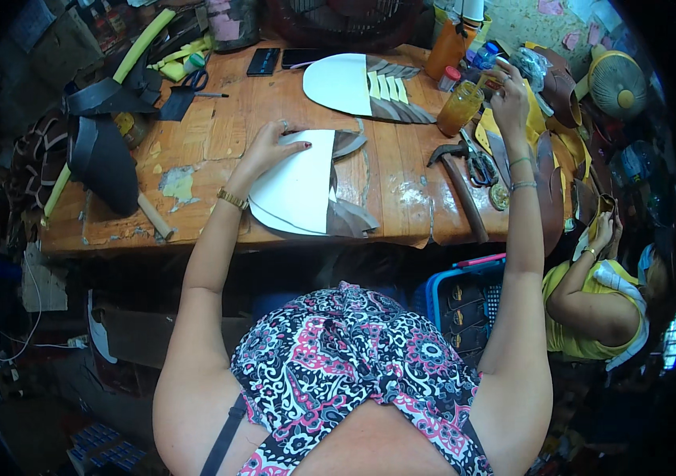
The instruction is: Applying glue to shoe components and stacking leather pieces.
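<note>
On the near middle of the workbench lies a white half-round sheet, with brown strap-like pieces sticking out along its right edge. My left hand grips the sheet's far left edge, thumb on top and fingers at the far rim. My right hand is raised beside an open jar of amber liquid. Its fingers are curled together, and what they hold is too small to make out. Farther back rests a second white half-round sheet with brown pieces and yellow strips.
A hammer, scissors and a red-lidded jar are on the right. Dark curved pieces and blue scissors lie left. A blue basket stands below the bench. Another person works at the right.
</note>
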{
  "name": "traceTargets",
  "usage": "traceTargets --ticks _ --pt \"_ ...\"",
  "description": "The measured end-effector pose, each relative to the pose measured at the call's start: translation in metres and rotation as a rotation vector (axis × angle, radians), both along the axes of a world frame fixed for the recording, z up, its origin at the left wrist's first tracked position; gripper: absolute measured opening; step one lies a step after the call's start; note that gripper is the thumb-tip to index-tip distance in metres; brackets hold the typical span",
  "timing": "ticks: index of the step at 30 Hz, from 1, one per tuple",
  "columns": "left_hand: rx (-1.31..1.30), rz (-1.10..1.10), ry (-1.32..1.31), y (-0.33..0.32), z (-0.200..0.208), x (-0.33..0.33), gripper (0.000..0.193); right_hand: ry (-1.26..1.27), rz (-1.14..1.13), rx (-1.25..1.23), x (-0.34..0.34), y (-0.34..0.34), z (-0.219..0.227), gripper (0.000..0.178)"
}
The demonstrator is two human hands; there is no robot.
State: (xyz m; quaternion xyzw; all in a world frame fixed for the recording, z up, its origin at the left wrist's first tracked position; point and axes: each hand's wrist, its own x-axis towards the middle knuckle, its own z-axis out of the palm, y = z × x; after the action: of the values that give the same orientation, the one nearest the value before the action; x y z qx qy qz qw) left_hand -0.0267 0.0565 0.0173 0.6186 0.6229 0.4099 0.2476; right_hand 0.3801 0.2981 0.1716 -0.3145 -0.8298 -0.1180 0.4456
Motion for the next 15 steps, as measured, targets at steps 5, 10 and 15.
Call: traceTargets --ticks 5,10,15 --pt "0.047 0.017 -0.024 -0.006 0.0 -0.001 0.044 -0.244 -0.223 0.072 0.01 -0.035 -0.027 0.035" --pt "0.11 0.052 0.02 -0.007 -0.008 -0.004 0.042 -0.07 0.121 0.197 -0.037 -0.118 -0.01 0.047" --pt "0.105 0.071 0.019 -0.008 -0.01 -0.01 0.043 -0.187 0.591 -0.273 -0.102 -0.183 -0.064 0.06"
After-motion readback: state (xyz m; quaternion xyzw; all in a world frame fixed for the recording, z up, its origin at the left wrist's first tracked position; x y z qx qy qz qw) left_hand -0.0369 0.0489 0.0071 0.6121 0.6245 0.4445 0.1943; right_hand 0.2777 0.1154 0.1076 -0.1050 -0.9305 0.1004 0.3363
